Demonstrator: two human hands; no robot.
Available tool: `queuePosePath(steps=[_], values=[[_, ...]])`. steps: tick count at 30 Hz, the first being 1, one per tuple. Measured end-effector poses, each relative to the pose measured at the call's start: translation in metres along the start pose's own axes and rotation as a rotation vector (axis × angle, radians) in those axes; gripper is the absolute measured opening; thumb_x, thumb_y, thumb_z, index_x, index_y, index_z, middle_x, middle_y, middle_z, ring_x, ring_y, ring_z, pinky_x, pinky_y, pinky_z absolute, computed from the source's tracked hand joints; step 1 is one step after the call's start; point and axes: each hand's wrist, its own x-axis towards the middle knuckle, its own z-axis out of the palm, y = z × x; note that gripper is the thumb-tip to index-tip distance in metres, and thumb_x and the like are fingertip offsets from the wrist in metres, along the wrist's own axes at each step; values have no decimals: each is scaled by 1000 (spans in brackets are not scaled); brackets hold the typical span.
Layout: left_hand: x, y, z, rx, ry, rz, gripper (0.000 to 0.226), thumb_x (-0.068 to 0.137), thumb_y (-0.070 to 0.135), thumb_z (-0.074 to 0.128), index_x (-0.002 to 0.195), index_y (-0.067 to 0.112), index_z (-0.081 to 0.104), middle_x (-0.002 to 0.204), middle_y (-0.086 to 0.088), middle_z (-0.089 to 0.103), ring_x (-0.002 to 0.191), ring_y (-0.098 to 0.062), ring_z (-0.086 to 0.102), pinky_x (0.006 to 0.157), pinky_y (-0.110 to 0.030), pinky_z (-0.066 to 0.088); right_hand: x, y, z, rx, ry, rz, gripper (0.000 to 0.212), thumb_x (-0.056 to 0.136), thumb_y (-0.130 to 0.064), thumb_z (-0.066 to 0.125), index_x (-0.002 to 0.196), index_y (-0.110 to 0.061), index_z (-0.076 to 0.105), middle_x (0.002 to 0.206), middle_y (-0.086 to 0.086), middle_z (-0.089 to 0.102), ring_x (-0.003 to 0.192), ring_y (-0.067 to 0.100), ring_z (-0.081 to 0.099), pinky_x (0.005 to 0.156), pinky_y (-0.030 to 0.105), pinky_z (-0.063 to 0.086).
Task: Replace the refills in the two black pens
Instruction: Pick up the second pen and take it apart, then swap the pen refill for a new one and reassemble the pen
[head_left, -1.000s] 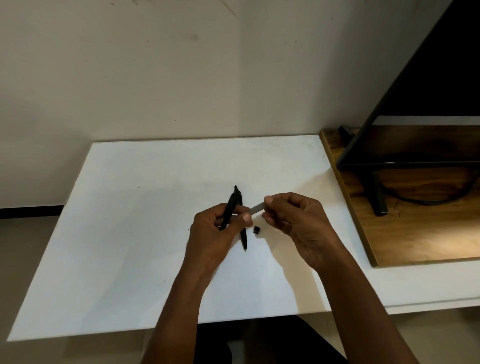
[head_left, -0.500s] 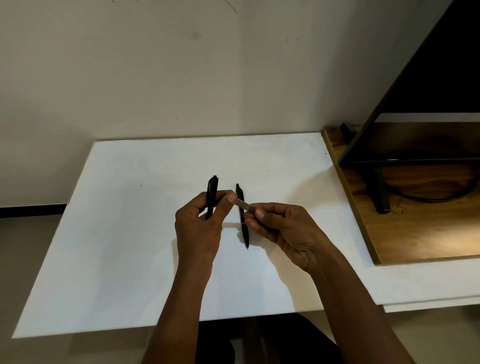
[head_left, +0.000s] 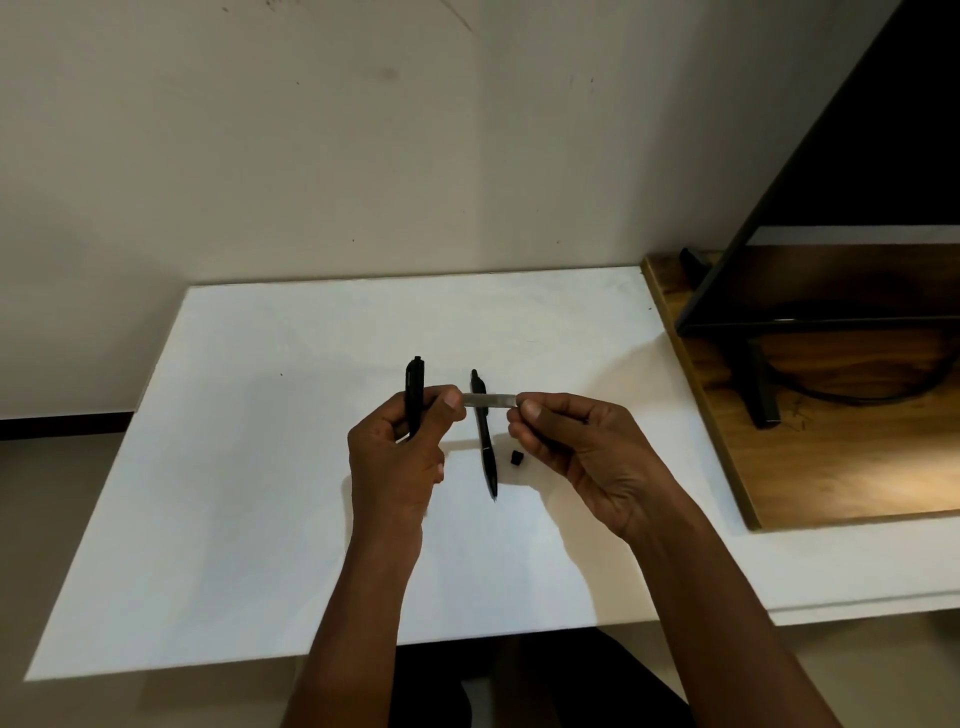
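A flat white surface (head_left: 260, 493) sits against a pale wall. At 3 o'clock there is a brown wooden board (head_left: 857, 467) with a black metal stand (head_left: 761, 384) and a black cable (head_left: 857, 397) on it. Nothing blocks the way to the hands.

The left hand (head_left: 400, 457) is closed around a black pen barrel (head_left: 414, 395), held upright, its top sticking out toward 12 o'clock. The right hand (head_left: 576, 447) pinches one end of a thin grey refill (head_left: 489, 399) between thumb and finger. The refill lies level in the air, and its other end touches the left thumb. Just under the refill, a second black pen (head_left: 485, 441) lies on the surface, its tip pointing toward 6 o'clock. A tiny black pen piece (head_left: 516, 457) sits on the surface just beside that pen, at its 3 o'clock side, close to the right fingers.

Half a second ago the hands were closer together and the small piece was hidden by the right hand. Now the hands have moved apart, and more of the refill shows between them.

No writing or brand can be read on anything.
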Motion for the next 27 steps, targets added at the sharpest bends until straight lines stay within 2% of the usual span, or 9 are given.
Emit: queuePosePath(steps=[6, 13, 16, 20, 23, 27], values=[[2, -1, 0, 0, -27, -86, 12, 86, 25, 75, 88, 13, 78, 80, -3, 79, 34, -7, 40, 36, -14, 33, 0, -3, 0, -33, 31, -66, 20, 68, -15, 81, 84, -3, 81, 84, 15, 77, 73, 21, 75, 69, 22, 60], [2, -2, 0, -40, -22, -173, 14, 87, 21, 74, 94, 9, 77, 85, -6, 79, 33, -7, 39, 33, -14, 30, 0, -7, -5, -93, 151, -174, 17, 83, -15, 77, 91, -1, 77, 76, 11, 76, 69, 20, 72, 65, 22, 59], [3, -2, -1, -65, -34, -210, 9, 88, 20, 73, 90, 12, 76, 84, -3, 79, 33, -7, 39, 33, -14, 28, 1, -13, -14, -95, 214, -212, 16, 88, -18, 73, 91, -3, 75, 79, 9, 77, 73, 18, 74, 66, 23, 60], [2, -4, -2, -26, -81, -230, 8, 88, 20, 71, 86, 13, 74, 87, -2, 81, 32, -7, 40, 34, -15, 24, -1, -21, -20, -53, 116, -117, 16, 83, -17, 76, 90, -3, 76, 93, 16, 79, 82, 22, 77, 68, 23, 60], [0, -6, 2, 48, -137, -225, 11, 89, 24, 71, 89, 13, 72, 88, 0, 81, 33, -8, 43, 34, -17, 27, -3, -20, -15, -94, 16, -31, 25, 73, -17, 81, 90, 0, 76, 90, 19, 78, 78, 24, 77, 65, 23, 60], [-3, -6, 6, 139, -208, -214, 17, 89, 30, 71, 93, 14, 70, 90, 5, 81, 36, -11, 45, 38, -18, 32, -3, -14, -9, -111, 22, 12, 30, 68, -14, 85, 92, 0, 73, 81, 18, 76, 66, 20, 74, 58, 22, 58]])
